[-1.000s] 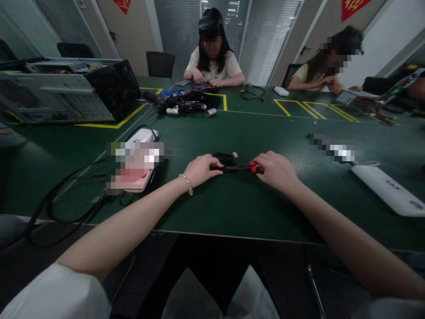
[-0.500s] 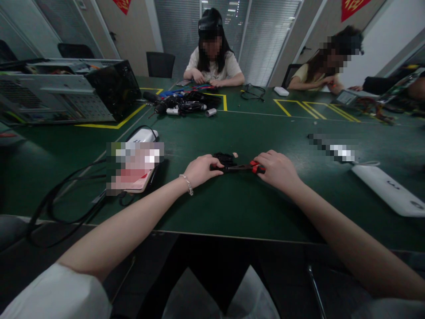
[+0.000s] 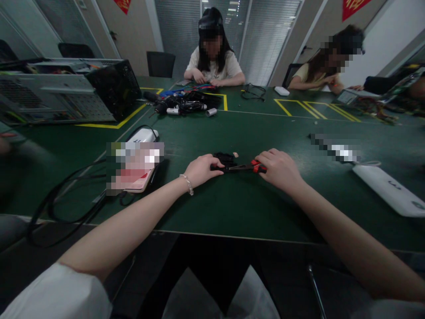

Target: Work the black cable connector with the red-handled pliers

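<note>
Black part (image 3: 224,159), left hand (image 3: 200,171) grip closed on it, right hand (image 3: 280,171) clasping red-handled tool (image 3: 247,167), cables (image 3: 66,195) left

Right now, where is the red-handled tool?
Head view, mid-table: the tool is in the right hand, tip at the black part held by the left hand.

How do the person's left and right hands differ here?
The left hand holds a small black part; the right hand holds a red-handled tool. The left wrist wears a bracelet; the right wrist is bare. Both rest on the green table.
</note>
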Demonstrator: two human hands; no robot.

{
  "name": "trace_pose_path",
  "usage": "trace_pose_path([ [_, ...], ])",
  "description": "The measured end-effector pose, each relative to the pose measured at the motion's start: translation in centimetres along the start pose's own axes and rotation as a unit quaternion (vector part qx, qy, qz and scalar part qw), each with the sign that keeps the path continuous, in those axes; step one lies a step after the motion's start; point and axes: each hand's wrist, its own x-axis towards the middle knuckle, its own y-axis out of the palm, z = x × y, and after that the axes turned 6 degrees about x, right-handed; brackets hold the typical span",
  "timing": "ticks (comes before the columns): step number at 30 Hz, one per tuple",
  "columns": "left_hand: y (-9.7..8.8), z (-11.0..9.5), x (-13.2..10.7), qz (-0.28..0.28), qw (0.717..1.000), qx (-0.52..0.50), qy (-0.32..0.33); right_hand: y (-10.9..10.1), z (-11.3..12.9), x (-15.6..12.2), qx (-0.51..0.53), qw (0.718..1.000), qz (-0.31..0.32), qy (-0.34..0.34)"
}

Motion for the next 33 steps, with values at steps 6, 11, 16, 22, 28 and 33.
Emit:
trace_pose_path([
  [6,0.20,0.15,0.04,-0.002,1.000,-0.004,0.001,0.88,-0.17,0.06,0.027,0.999,0.018,0.012],
  [11,0.32,0.24,0.11,-0.006,1.000,-0.006,0.004,0.62,-0.23,0.10,0.025,1.000,0.009,-0.004],
  [16,0.23,0.26,0.10,-0.001,1.000,-0.005,0.006,0.42,-0.35,0.03,0.012,1.000,0.003,-0.007],
  [22,0.23,0.34,0.07,-0.007,1.000,-0.008,0.006,0.39,-0.35,-0.05,0.013,1.000,-0.001,0.013],
  [28,0.16,0.16,0.05,-0.004,1.000,-0.001,-0.002,0.04,-0.23,-0.01,0.022,1.000,-0.006,0.017],
  [33,0.20,0.17,0.01,-0.006,1.000,-0.004,0.002,-0.04,-0.03,0.10,0.043,0.999,-0.005,0.012],
])
